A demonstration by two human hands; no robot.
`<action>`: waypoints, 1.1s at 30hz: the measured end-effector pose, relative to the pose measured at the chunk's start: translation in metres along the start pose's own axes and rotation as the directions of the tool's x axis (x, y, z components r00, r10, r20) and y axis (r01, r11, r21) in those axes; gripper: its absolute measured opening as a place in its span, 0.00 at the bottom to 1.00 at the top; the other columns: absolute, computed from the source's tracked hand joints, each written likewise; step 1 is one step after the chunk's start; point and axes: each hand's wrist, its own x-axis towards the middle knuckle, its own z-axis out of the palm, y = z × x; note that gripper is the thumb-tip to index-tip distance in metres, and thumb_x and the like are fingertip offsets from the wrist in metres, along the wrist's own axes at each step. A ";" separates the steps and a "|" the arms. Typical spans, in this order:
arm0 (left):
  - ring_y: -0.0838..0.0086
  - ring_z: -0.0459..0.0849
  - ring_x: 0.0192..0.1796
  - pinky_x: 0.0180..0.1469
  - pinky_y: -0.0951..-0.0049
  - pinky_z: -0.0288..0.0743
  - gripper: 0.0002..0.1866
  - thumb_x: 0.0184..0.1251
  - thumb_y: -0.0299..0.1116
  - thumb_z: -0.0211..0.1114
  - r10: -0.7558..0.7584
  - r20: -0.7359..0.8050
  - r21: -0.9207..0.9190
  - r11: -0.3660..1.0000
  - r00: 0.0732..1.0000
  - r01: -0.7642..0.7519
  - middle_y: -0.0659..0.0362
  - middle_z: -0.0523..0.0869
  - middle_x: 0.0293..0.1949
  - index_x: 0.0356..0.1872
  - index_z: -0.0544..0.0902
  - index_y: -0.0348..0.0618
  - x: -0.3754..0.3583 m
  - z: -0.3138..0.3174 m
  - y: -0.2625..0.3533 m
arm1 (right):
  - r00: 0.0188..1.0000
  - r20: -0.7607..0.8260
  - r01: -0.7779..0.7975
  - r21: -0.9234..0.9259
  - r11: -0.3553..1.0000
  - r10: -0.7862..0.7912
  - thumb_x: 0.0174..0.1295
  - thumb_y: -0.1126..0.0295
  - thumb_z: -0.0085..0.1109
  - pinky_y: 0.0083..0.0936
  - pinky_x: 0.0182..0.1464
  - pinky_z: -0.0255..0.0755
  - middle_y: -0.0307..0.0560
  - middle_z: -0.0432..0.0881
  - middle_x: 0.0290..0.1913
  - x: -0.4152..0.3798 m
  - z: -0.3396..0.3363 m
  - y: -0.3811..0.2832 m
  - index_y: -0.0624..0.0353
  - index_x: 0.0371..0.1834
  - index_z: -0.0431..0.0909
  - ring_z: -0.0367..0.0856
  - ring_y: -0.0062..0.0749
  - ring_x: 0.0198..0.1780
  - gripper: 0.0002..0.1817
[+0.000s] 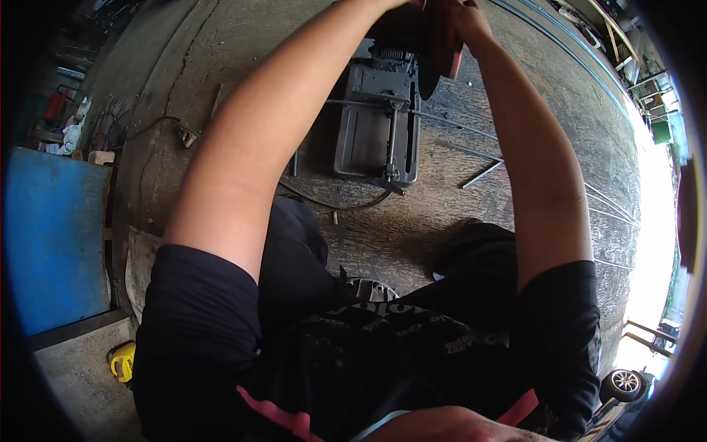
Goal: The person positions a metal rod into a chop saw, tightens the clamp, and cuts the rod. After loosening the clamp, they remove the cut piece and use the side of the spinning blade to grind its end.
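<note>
— Where are the hands?

— Both are up at the top edge, over the chop saw [379, 121]. The right hand [471, 22] rests on the saw's red blade guard [445, 44], fingers curled against it. The left hand [401, 4] is nearly cut off by the frame, so I cannot tell whether it grips anything.

— And the saw itself?

— It sits on the concrete floor [515, 147], straight ahead of the person, with a thin steel rod [456, 127] laid across its base and running off to the right. A black cable [331, 200] loops along the floor just below the base.

— What could go wrong?

— As I judge it, the long rod is unsupported at its far end, so it might shift or kick in the vise. Bare forearms are close to the blade, and the cable lies near the knees, where it could snag.
</note>
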 end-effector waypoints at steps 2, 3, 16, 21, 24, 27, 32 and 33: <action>0.54 0.81 0.54 0.54 0.61 0.75 0.23 0.63 0.45 0.57 0.065 0.053 -0.019 0.998 0.997 -0.064 0.46 0.83 0.50 0.55 0.79 0.42 -0.023 -0.007 0.003 | 0.988 0.133 -0.077 0.014 0.997 0.075 0.65 0.41 0.46 0.44 0.60 0.66 0.66 0.73 0.60 -0.003 -0.006 0.002 0.61 0.66 0.63 0.70 0.57 0.64 0.37; 0.54 0.81 0.54 0.54 0.60 0.75 0.25 0.65 0.44 0.57 0.094 -0.037 0.087 0.992 0.995 -0.090 0.45 0.83 0.50 0.61 0.75 0.43 -0.019 0.006 -0.010 | 0.989 0.130 -0.072 0.013 0.997 0.069 0.65 0.41 0.46 0.44 0.60 0.66 0.66 0.73 0.60 -0.005 -0.009 0.005 0.61 0.66 0.63 0.70 0.57 0.64 0.37; 0.61 0.84 0.34 0.37 0.64 0.77 0.06 0.53 0.30 0.61 -0.020 -0.313 -0.133 0.991 0.949 -0.023 0.53 0.84 0.28 0.33 0.80 0.44 -0.144 0.089 -0.100 | 0.957 -0.183 -0.261 -0.191 0.946 0.226 0.59 0.58 0.52 0.43 0.53 0.72 0.67 0.82 0.42 -0.133 0.036 0.155 0.68 0.39 0.80 0.80 0.60 0.46 0.20; 0.50 0.83 0.46 0.47 0.58 0.77 0.12 0.55 0.33 0.60 -0.334 0.421 0.070 0.939 0.843 0.337 0.45 0.84 0.40 0.39 0.78 0.40 -0.277 0.150 -0.152 | 0.515 0.822 0.374 -0.472 0.799 0.245 0.62 0.68 0.55 0.31 0.27 0.78 0.48 0.86 0.30 -0.243 0.109 0.251 0.61 0.35 0.84 0.85 0.34 0.28 0.10; 0.50 0.80 0.52 0.55 0.57 0.74 0.19 0.56 0.34 0.60 -0.355 0.616 0.280 0.933 0.703 0.226 0.43 0.82 0.47 0.49 0.76 0.38 -0.327 0.171 -0.172 | 0.512 0.808 -0.331 -0.129 0.935 0.293 0.60 0.63 0.56 0.31 0.26 0.77 0.46 0.84 0.27 -0.293 0.130 0.277 0.61 0.36 0.81 0.84 0.30 0.25 0.12; 0.46 0.75 0.58 0.59 0.56 0.71 0.24 0.54 0.30 0.60 -0.442 0.618 0.318 0.897 0.650 0.308 0.39 0.76 0.53 0.54 0.71 0.34 -0.356 0.190 -0.192 | 0.540 0.794 -0.303 -0.129 0.944 0.281 0.60 0.60 0.56 0.28 0.28 0.77 0.44 0.85 0.29 -0.297 0.131 0.261 0.61 0.39 0.80 0.83 0.27 0.26 0.14; 0.45 0.74 0.58 0.59 0.55 0.71 0.24 0.54 0.26 0.61 -0.564 0.502 0.274 0.823 0.656 0.498 0.37 0.72 0.57 0.53 0.70 0.30 -0.377 0.187 -0.177 | 0.489 0.818 -0.474 -0.044 0.879 0.304 0.63 0.62 0.60 0.27 0.35 0.76 0.45 0.84 0.38 -0.300 0.144 0.262 0.63 0.49 0.79 0.82 0.29 0.35 0.17; 0.46 0.75 0.58 0.58 0.55 0.71 0.25 0.55 0.27 0.61 -0.461 0.438 0.283 0.886 0.772 0.368 0.37 0.74 0.55 0.55 0.70 0.30 -0.386 0.196 -0.188 | 0.485 0.819 -0.477 -0.046 0.878 0.307 0.63 0.62 0.60 0.27 0.35 0.76 0.45 0.84 0.38 -0.303 0.146 0.260 0.63 0.49 0.79 0.82 0.29 0.35 0.17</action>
